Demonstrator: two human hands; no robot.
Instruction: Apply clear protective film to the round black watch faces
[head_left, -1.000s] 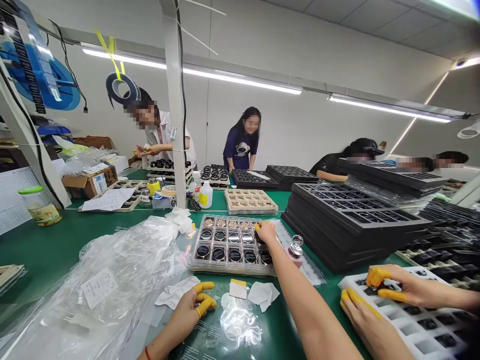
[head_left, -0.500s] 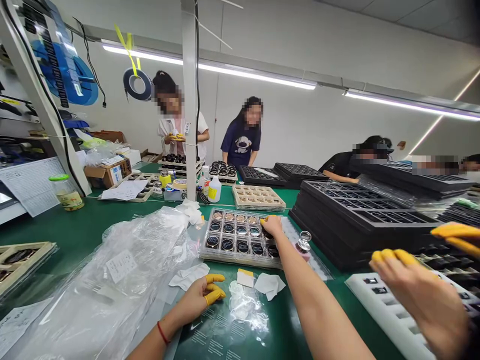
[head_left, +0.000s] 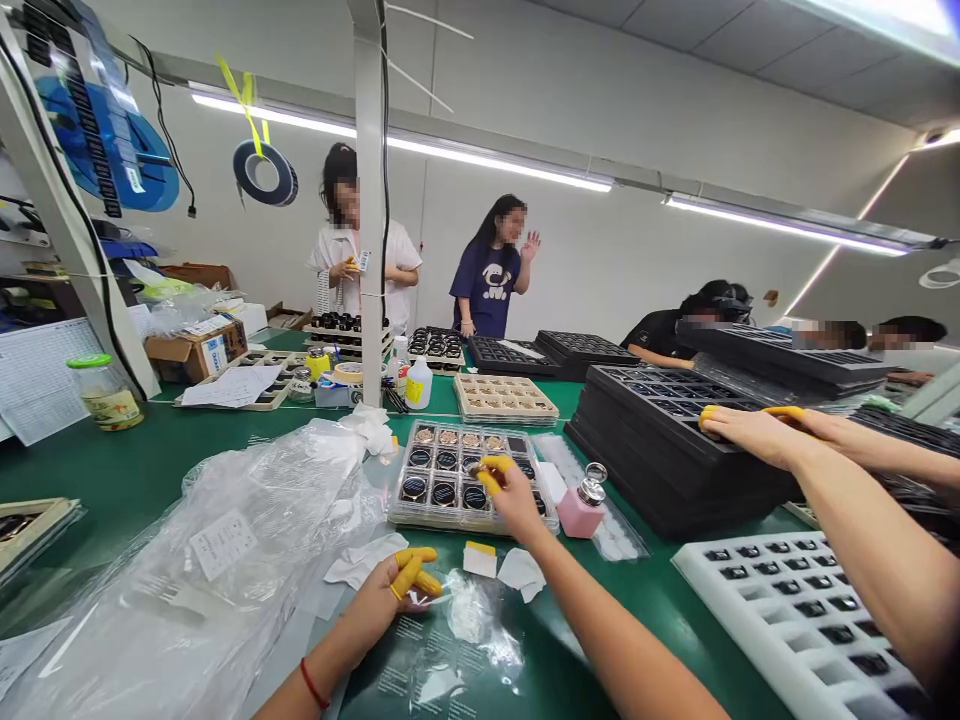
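Yellow finger cots cover the fingertips of both my hands. My right hand (head_left: 519, 500) is over a clear-lidded tray (head_left: 450, 518) of round watch cases (head_left: 444, 493), pinching a small round piece that looks like a watch case, mostly hidden by the fingers. At the tray's far right corner one slot looks dark. My left hand (head_left: 401, 585) hovers low over the table, fingers curled together. Something pale and shiny shows at its fingertips, too unclear to name. Beside it lie thin clear plastic films (head_left: 471, 610), a yellow-and-white block (head_left: 480, 560) and a white wipe (head_left: 521, 574).
A pink pump bottle (head_left: 581, 512) stands right of the tray. Stacked black trays (head_left: 637, 480) rise behind it, with another person's hands (head_left: 750, 430) on top. A white foam tray (head_left: 739, 610) lies at right. Plastic sheeting (head_left: 247, 550) covers the left. A beige tray (head_left: 506, 398) sits behind.
My right hand has come back from the tray's far right corner with a small round piece. My left fingers have curled in. The neighbour's hands moved onto the black trays.
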